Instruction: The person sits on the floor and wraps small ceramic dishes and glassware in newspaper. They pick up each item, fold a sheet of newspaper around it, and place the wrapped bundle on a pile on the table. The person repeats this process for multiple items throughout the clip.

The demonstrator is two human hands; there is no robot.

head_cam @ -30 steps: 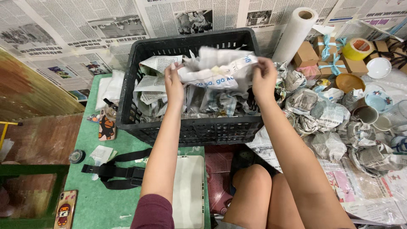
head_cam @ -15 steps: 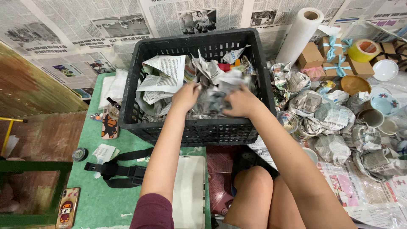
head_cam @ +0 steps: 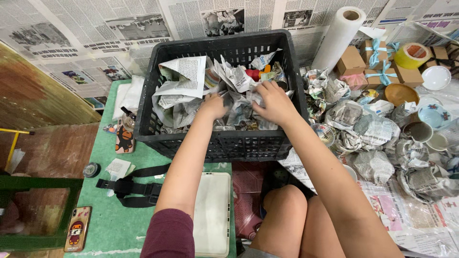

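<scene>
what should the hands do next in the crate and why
Probably close both hands on a bundle and lift: the left hand and right hand lie spread on crumpled newspaper wads in the black crate, gripping nothing clearly yet.

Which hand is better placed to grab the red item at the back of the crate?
Right, probably. The right hand rests on crumpled newspaper just below the red item in the black crate. The left hand sits lower and farther left.

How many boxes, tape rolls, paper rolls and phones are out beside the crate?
Small cardboard boxes: 4, two tied with blue ribbon
Yellow tape roll: 1
White paper roll: 1
Phones: 2
Total: 8
</scene>
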